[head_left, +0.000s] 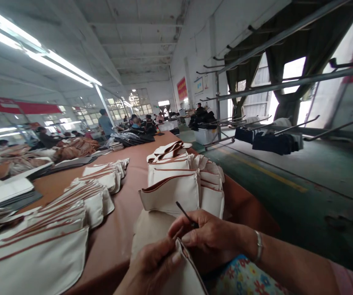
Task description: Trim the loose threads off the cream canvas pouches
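My left hand is closed on the edge of a cream fabric pouch with brown trim, low in the middle of the view. Against the pouch's upper corner, the fingers of my right hand are bent in a pinch. A slender dark tool sticks up and left out of that hand; its kind cannot be made out. Just beyond my hands lies a pile of similar cream pouches, overlapping one another. Beneath it a flat beige piece shows in part.
More cream pouches lie in overlapping rows on the brown-covered table. Dark and brown bundles are heaped farther left. Right of the table stands a metal rack with long prongs, some hung with dark pieces. Several people sit or stand farther back.
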`<state>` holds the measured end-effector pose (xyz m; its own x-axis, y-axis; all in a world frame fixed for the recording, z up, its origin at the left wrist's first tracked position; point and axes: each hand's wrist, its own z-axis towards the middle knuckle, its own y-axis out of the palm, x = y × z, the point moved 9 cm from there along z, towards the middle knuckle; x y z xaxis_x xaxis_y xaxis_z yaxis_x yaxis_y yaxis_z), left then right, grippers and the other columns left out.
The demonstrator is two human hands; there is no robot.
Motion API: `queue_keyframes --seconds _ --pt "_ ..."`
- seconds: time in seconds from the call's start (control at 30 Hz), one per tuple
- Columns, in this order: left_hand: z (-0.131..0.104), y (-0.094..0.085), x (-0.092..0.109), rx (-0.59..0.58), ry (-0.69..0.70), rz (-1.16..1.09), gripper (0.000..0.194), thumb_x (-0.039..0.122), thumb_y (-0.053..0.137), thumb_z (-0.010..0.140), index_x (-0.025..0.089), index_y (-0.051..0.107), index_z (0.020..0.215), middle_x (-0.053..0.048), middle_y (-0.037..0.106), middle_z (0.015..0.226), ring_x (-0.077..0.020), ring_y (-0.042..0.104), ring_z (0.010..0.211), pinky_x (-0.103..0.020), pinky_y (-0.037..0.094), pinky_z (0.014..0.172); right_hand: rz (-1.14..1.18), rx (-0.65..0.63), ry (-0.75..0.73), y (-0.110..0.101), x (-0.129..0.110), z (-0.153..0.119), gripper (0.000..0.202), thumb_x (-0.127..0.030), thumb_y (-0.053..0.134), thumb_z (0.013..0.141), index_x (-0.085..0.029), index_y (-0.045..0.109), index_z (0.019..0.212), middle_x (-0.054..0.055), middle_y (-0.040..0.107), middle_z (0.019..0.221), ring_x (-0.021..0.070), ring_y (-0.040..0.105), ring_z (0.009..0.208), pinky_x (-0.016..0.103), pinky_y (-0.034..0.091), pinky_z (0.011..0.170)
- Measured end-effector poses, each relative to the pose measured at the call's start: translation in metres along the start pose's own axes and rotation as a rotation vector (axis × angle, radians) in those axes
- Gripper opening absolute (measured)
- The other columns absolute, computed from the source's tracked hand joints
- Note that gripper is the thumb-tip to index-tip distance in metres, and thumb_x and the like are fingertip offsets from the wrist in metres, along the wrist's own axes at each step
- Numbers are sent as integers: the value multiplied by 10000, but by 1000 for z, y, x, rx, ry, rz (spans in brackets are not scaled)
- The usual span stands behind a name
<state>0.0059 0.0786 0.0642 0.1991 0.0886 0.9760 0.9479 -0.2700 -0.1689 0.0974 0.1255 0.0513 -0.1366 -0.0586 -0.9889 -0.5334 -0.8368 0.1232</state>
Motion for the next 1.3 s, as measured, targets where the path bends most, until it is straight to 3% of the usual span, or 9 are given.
queue_keyframes --seconds 0.1,0.2,0.43,0.67,0.83,0.93,1.03,1.13,1.3 --pt "3 3 -8 -19 24 114 465 595 592 842 146 712 850 -48 627 800 -201 575 761 -225 440 639 47 88 -22 -8 9 -4 354 -304 748 767 -128 652 1059 24 619 868 83 517 658 161 403 539" --pt "3 -5 -11 67 48 253 487 618 521 867 168 632 719 -11 559 677 -157 513 650 -203 392 553 -38 130 -65 -11 11 -4 298 -323 750 773 -114 640 954 13 611 794 104 533 700 204 432 642" --pt "4 -8 -2 159 68 519 309 446 543 890 183 577 731 48 458 613 -118 428 577 -197 335 521 -345 220 -24 -14 9 -10 102 -208 639 811 -124 632 869 -12 585 708 97 487 630 181 370 543" --pt "-1 -3 17 221 371 719 232 324 478 952 221 603 786 37 604 640 -123 557 585 -201 384 566 -369 265 -85 -14 -13 -18 82 -213 579 849 -133 582 829 -30 519 694 93 431 642 183 342 549" --pt "-2 5 30 266 535 866 214 241 413 947 241 543 777 24 590 659 -139 541 560 -241 369 546 -422 236 -99 -11 -37 -22 72 -206 544 865 -143 555 832 -25 513 707 99 434 632 193 347 551" --pt "4 -2 34 361 502 658 209 282 470 917 234 545 728 28 564 625 -146 517 571 -250 365 564 -688 247 -226 -8 -56 -26 95 -206 497 893 -143 551 848 12 550 757 128 486 676 237 396 638" --pt "27 -9 -3 334 194 57 249 412 554 866 214 529 716 33 530 599 -136 485 554 -226 375 530 -933 230 -370 -3 -57 -27 144 -241 462 925 -149 546 853 52 562 814 159 503 720 290 404 704" --pt "44 4 -48 213 -82 -383 321 477 660 775 199 513 711 52 474 552 -95 404 483 -193 314 472 -728 265 -253 -20 -31 -22 160 -266 468 937 -158 541 845 14 537 755 133 475 676 249 388 639" --pt "54 4 -66 126 -100 -385 382 485 748 715 149 576 652 53 435 554 -71 349 494 -183 262 463 -307 293 -29 -40 10 -19 225 -348 558 898 -138 550 819 -43 426 663 92 354 613 203 310 540"
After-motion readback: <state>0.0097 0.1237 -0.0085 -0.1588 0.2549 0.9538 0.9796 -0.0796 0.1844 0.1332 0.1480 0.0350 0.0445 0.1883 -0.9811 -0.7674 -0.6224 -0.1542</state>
